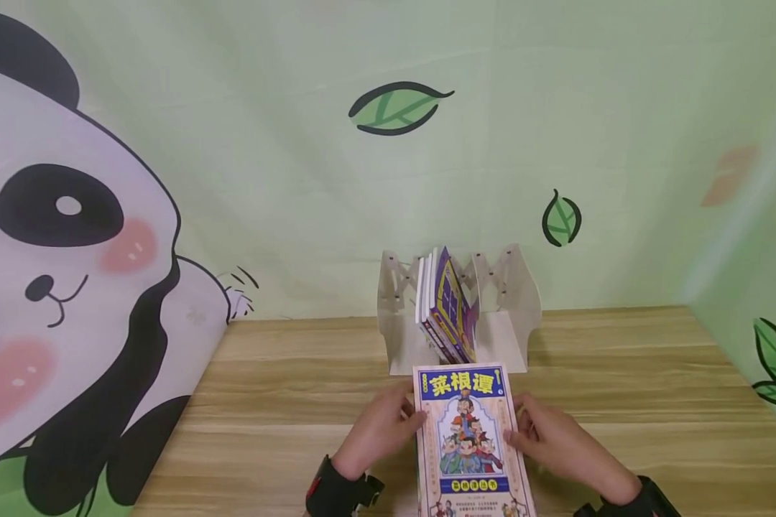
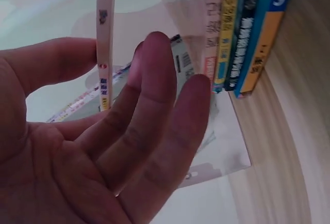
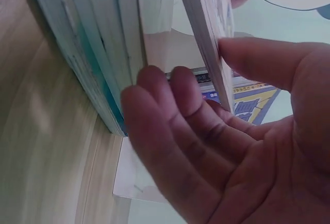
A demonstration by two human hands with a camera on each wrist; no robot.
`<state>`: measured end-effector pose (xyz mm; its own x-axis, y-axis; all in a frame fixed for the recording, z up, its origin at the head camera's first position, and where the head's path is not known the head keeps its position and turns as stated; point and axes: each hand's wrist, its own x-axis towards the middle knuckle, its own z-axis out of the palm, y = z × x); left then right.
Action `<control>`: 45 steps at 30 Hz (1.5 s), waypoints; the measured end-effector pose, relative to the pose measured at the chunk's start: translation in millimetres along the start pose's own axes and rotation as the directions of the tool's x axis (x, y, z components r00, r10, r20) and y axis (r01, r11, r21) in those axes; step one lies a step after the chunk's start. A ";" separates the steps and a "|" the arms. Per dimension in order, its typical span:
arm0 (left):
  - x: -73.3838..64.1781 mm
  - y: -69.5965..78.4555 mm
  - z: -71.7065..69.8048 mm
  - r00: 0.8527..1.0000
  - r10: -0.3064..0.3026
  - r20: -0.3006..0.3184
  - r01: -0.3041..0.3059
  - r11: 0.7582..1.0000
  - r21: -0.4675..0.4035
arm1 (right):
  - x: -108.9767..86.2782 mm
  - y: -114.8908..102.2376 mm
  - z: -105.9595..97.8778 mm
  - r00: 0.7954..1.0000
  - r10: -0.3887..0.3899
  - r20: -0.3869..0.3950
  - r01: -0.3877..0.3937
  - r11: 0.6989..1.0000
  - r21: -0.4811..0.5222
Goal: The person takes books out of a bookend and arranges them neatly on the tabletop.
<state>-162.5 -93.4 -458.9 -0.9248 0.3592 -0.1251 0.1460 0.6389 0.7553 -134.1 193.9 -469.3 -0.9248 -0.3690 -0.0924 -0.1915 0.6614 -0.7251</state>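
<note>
A paperback book (image 1: 470, 438) with a blue title band and cartoon figures on its cover is held between both hands, cover facing up. My left hand (image 1: 380, 425) pinches its left edge, thumb on the cover. On the opposite edge, my right hand (image 1: 548, 439) has a matching pinch. Seen edge-on, the held book (image 2: 105, 28) stands apart from a stack of several books (image 2: 242, 38) on the table. The right wrist view shows the page edges of that stack (image 3: 98, 43), with a gap up to the held book (image 3: 205, 38).
Just beyond the hands stands a white book rack (image 1: 396, 323) with pierced side panels. Several thin books (image 1: 449, 309) lean inside it, near its middle. The wooden table (image 1: 271, 402) meets a green backdrop (image 1: 284, 179) printed with a panda and leaves.
</note>
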 end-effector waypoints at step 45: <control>-1.7 -6.9 17.1 0.998 -0.051 0.029 0.040 0.957 0.288 | -2.2 12.3 5.7 0.991 0.045 0.124 -0.038 0.997 -0.060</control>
<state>-156.0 -86.8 -474.8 -0.9205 0.3458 -0.1818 0.2036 0.8217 0.5323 -132.5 199.1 -481.9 -0.8847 -0.4168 -0.2088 -0.1758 0.7131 -0.6787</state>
